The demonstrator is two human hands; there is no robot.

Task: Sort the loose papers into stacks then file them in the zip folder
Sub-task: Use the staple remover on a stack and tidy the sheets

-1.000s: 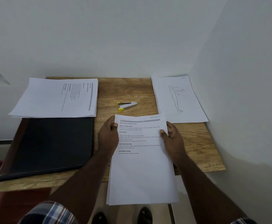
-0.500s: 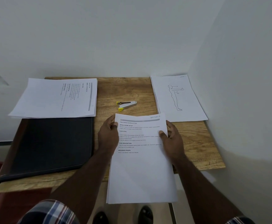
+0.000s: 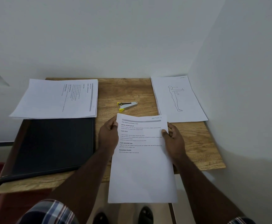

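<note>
We held the text sheets [image 3: 141, 159], fingers [image 3: 114, 125] pinching both edges (loosely); they could fan apart.

Bare table [image 3: 127, 89] runs between the left stack [image 3: 56, 101] and right stack [image 3: 177, 101], interrupted only by the stapler [image 3: 126, 106].

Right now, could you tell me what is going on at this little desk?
A person is sorting papers. Both hands hold one printed sheet by its side edges, the left hand and the right hand, over the near edge of the wooden table. Two stacks already lie there: a text stack at far left and a figure-drawing stack at far right. The dark zip folder lies closed, with a small stapler in the middle.
</note>
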